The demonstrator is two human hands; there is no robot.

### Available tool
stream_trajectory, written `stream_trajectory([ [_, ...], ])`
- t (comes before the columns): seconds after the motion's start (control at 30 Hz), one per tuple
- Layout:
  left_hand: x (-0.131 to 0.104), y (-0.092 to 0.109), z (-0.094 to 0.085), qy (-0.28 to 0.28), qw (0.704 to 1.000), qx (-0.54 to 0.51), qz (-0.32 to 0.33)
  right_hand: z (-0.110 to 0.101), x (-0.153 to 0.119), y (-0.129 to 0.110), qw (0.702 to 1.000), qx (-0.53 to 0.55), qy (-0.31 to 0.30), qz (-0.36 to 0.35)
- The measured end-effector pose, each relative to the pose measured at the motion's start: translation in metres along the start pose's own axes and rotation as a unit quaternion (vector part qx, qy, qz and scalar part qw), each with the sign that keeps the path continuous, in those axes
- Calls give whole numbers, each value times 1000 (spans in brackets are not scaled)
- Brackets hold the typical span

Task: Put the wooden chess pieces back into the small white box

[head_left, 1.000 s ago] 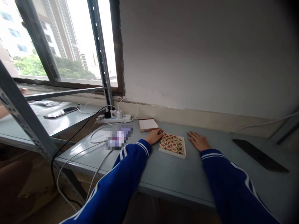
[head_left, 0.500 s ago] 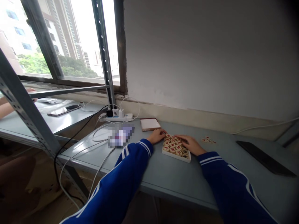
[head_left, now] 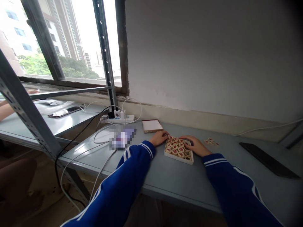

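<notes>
A shallow white box [head_left: 178, 159] sits on the grey table, filled with rows of round chess pieces [head_left: 175, 147] marked in red and black. My left hand [head_left: 160, 138] rests at the box's far left corner, its fingers closed together on the edge. At the box's right side is my right hand [head_left: 194, 146], thumb and fingers apart, its fingertips over the far right pieces. Whether it grips any piece does not show. Several small loose pieces [head_left: 211, 141] lie on the table to the right of the box.
A box lid [head_left: 152, 126] lies behind my left hand. Left of it are a blurred phone [head_left: 123, 138], white cables and a power strip [head_left: 120, 119]. A long black object [head_left: 268, 160] lies at the right. Another person's arm [head_left: 6, 108] shows at the far left.
My right hand has shifted slightly to the right, with its thumb and fingers further apart, uncovering more pieces. My left hand has stayed in place.
</notes>
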State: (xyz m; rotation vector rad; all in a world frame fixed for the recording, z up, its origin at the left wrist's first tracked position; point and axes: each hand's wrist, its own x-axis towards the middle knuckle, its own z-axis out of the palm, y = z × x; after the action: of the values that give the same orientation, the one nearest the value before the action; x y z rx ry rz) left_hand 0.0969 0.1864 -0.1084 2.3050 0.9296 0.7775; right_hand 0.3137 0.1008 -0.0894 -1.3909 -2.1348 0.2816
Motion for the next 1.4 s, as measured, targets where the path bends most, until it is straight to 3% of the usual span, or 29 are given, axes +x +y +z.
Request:
stream_trajectory([
  [0.2,1,-2,1,0,1000,2,4,1,0,6,1000,-11,29,7],
  [0.47,1,-1,1,0,1000,6,-2,-1,1,8,984,27,156,85],
  [0.73,1,-3,2,4,1000,4,9,-9,-5,33,933,-125,243,235],
  [0.93,1,-4,2,5,1000,0,8,-8,-9,38,913,-254,140,286],
  [1.17,2,-4,4,12,1000,-3,6,-2,-11,45,955,-272,34,110],
  [1.27,2,-5,4,14,1000,-2,10,-5,-14,53,942,-303,37,139],
  [1.4,2,-6,4,11,1000,-1,9,-14,-15,61,931,-301,97,182],
])
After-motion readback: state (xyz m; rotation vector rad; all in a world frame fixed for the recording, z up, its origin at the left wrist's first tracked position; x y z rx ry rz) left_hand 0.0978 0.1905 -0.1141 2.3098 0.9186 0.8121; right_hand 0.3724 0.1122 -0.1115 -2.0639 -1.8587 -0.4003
